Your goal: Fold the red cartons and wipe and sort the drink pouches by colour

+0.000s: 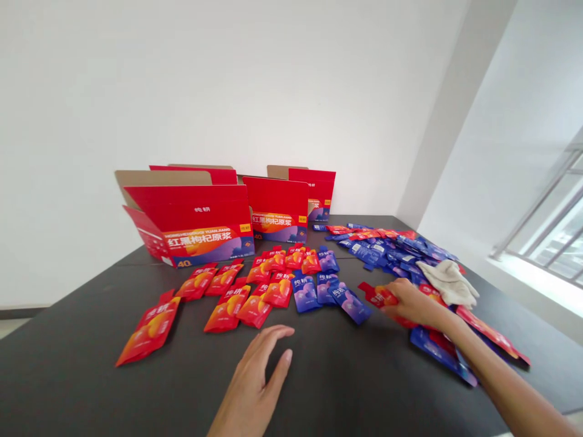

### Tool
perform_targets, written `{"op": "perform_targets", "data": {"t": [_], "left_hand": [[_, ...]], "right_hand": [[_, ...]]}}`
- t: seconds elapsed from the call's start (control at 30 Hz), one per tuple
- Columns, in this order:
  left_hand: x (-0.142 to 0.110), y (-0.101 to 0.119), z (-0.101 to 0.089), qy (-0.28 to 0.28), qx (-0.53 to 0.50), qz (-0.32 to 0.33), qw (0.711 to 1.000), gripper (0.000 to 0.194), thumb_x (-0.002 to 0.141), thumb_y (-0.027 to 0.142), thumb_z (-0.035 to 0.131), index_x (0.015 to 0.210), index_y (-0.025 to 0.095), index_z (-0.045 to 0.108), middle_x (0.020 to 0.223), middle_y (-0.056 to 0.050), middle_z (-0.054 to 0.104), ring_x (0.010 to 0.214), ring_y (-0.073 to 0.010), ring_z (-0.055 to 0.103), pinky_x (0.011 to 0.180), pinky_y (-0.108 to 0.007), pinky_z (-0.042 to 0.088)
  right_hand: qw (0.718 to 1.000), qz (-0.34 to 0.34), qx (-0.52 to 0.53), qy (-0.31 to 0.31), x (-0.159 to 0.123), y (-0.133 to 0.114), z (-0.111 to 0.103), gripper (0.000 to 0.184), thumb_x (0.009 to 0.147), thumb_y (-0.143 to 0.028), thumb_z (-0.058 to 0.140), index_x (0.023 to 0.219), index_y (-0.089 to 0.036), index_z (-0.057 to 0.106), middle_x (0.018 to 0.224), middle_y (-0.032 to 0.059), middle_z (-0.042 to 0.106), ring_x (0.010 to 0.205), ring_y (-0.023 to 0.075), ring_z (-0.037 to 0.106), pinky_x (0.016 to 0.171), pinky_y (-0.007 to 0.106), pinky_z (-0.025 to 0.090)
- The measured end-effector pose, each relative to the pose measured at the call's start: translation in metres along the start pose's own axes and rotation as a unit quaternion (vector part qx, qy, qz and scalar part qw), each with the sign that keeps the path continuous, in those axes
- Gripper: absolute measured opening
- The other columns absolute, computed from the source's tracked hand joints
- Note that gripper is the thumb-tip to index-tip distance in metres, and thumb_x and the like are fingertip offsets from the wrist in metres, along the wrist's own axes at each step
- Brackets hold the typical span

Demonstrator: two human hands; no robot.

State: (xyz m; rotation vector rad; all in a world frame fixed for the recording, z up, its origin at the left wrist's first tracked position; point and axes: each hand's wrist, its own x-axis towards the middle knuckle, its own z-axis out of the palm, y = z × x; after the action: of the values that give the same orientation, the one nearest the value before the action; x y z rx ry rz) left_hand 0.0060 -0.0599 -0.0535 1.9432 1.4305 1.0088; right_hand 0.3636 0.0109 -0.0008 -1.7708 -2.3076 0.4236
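Note:
My left hand (259, 376) hovers low over the front of the dark table, thumb and fingers apart, holding nothing. On the right, my right hand (412, 303) is closed on a red pouch (374, 295) at the left edge of a mixed pile. Several red pouches with orange fruit prints, such as the near red pouch (152, 328), lie flat in loose rows left of centre. Beside them are several blue pouches, among them a tilted blue pouch (350, 301) close to my right hand. Under my right wrist, more pouches are partly hidden.
Red cartons, including the large open carton (204, 224) and the middle carton (277, 209), stand along the wall at the back. A heap of blue and red pouches (387, 252) spreads along the table's right side. A whitish cloth (449, 282) lies on it. A window (546, 212) is far right.

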Motion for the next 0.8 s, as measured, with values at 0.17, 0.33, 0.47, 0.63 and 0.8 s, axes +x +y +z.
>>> {"op": "perform_targets", "data": {"t": [0.17, 0.33, 0.47, 0.63, 0.8], "left_hand": [[-0.002, 0.030, 0.023, -0.047, -0.160, -0.048, 0.985, 0.039, 0.093, 0.049, 0.047, 0.123, 0.028, 0.062, 0.129, -0.007, 0.065, 0.121, -0.0259, 0.059, 0.102, -0.041, 0.048], [-0.006, 0.037, 0.055, -0.079, -0.250, -0.070, 0.963, 0.050, 0.090, 0.051, 0.054, 0.130, 0.023, 0.059, 0.130, -0.011, 0.065, 0.120, -0.0280, 0.061, 0.100, -0.039, 0.049], [-0.013, 0.027, 0.068, 0.011, -0.199, -0.149, 0.968, 0.061, 0.085, 0.057, 0.058, 0.130, 0.017, 0.058, 0.131, -0.014, 0.064, 0.123, -0.0302, 0.057, 0.102, -0.039, 0.046], [-0.018, 0.033, 0.066, 0.048, -0.278, -0.084, 0.956, 0.039, 0.088, 0.053, 0.055, 0.100, 0.019, 0.069, 0.082, -0.003, 0.071, 0.072, -0.0181, 0.064, 0.071, -0.025, 0.053], [-0.009, 0.043, 0.051, 0.066, -0.289, -0.047, 0.954, 0.033, 0.088, 0.050, 0.057, 0.075, 0.020, 0.063, 0.069, 0.001, 0.062, 0.066, -0.0148, 0.057, 0.063, -0.020, 0.048]], "right_hand": [[0.913, 0.049, 0.401, 0.057, -0.030, -0.065, 0.033, 0.031, 0.084, -0.048, 0.063, 0.090, -0.018, 0.059, 0.080, 0.0035, 0.069, 0.066, 0.0175, 0.064, 0.060, 0.027, 0.048], [0.753, 0.087, 0.644, 0.103, -0.042, -0.138, 0.102, 0.045, 0.074, -0.056, 0.074, 0.093, -0.017, 0.064, 0.083, 0.0035, 0.071, 0.071, 0.0169, 0.064, 0.066, 0.028, 0.051], [0.752, 0.105, 0.623, 0.188, -0.041, -0.154, 0.133, 0.049, 0.080, -0.060, 0.066, 0.106, -0.018, 0.066, 0.097, 0.0058, 0.071, 0.092, 0.0216, 0.065, 0.085, 0.032, 0.051], [0.757, 0.086, 0.595, 0.255, -0.043, -0.157, 0.138, 0.040, 0.088, -0.058, 0.056, 0.092, -0.020, 0.068, 0.081, 0.0013, 0.068, 0.076, 0.0168, 0.061, 0.072, 0.026, 0.051], [0.796, 0.087, 0.540, 0.257, -0.052, -0.148, 0.155, 0.040, 0.080, -0.055, 0.069, 0.103, -0.022, 0.073, 0.100, 0.0060, 0.073, 0.095, 0.0237, 0.065, 0.084, 0.032, 0.052]]}}
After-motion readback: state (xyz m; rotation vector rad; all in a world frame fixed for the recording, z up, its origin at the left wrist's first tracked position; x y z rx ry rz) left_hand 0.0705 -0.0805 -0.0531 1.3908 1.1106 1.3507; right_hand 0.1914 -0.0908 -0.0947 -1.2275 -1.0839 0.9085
